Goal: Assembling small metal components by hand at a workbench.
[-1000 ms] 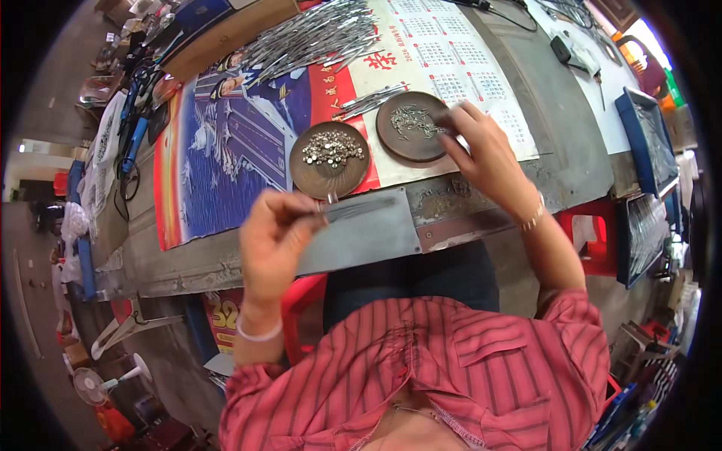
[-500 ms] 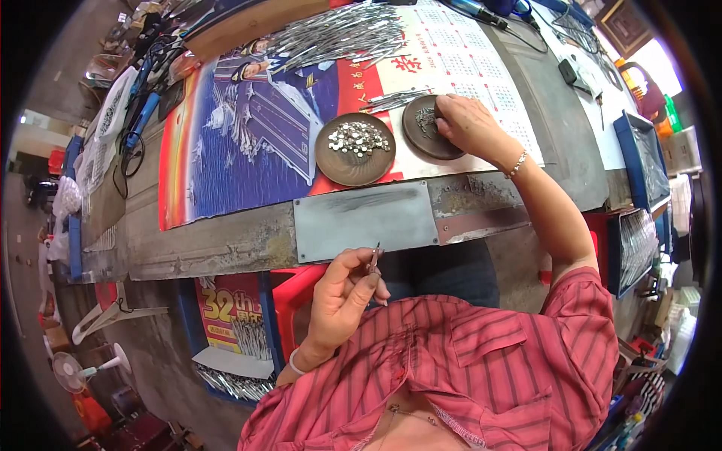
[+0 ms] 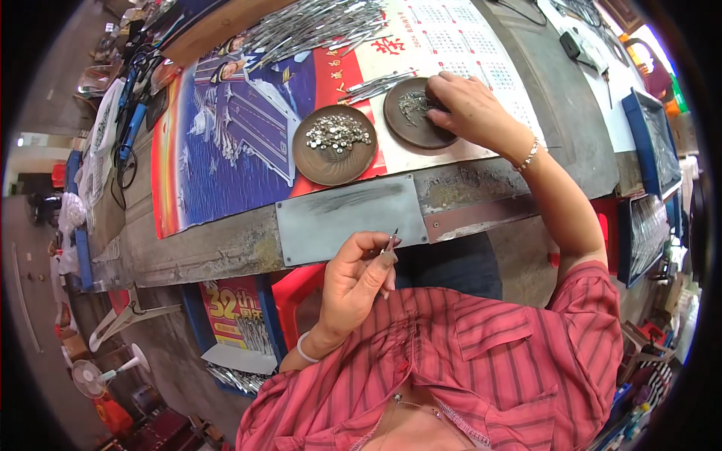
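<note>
My left hand (image 3: 352, 284) is closed in a pinch around a small, slim metal piece (image 3: 391, 242) with a dark pointed tip, held just in front of the table edge. My right hand (image 3: 475, 111) reaches over the right-hand round brown dish (image 3: 410, 137). Its fingertips are bent down among small thin pins (image 3: 413, 107) lying there; whether they grip one is hidden. To the left, another round brown dish (image 3: 327, 171) holds a heap of small shiny silver discs (image 3: 338, 133). A grey metal plate (image 3: 353, 218) is fixed at the table's front edge below the dishes.
A poster with a calendar (image 3: 241, 143) covers much of the worktable. Slim metal rods (image 3: 316, 30) are piled at the back, with several more (image 3: 380, 85) behind the dishes. Blue tools with cords (image 3: 134, 128) lie at left. A blue bin (image 3: 650, 143) stands at right.
The whole view has shifted, moving the dishes and plate leftward in the picture. My right hand stays at the pin dish, while my left hand still pinches the metal piece, its tip now angled further right.
</note>
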`<state>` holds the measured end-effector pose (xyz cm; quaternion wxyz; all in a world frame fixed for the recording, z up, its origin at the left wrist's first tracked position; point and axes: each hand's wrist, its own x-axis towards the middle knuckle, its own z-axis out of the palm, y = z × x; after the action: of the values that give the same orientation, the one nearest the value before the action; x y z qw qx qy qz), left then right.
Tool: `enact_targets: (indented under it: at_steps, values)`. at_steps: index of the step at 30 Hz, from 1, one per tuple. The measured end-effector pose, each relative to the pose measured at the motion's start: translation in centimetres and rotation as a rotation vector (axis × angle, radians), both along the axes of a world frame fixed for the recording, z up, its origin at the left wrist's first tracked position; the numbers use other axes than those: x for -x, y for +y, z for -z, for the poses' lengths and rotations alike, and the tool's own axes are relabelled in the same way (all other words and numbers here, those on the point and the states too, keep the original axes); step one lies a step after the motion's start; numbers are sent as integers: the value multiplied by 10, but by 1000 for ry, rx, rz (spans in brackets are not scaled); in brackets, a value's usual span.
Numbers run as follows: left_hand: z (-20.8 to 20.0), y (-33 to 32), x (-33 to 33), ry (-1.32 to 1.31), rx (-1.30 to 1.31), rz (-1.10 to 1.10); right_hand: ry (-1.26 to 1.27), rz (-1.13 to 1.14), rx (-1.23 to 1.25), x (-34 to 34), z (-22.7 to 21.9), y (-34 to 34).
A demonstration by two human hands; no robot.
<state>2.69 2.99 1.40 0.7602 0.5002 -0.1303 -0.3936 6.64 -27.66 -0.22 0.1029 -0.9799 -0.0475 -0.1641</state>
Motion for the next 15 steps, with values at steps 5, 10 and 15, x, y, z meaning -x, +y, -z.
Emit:
enact_targets:
  at_steps: [5, 10, 15]
  values:
    - [1, -11, 1, -31, -25, 9, 155, -14, 48, -11, 5, 0]
    - [1, -16, -3, -84, -22, 14, 147, -12, -137, -13, -3, -4]
    - [0, -12, -5, -89, -28, -4, 106, 19, -442, -13, -12, -9]
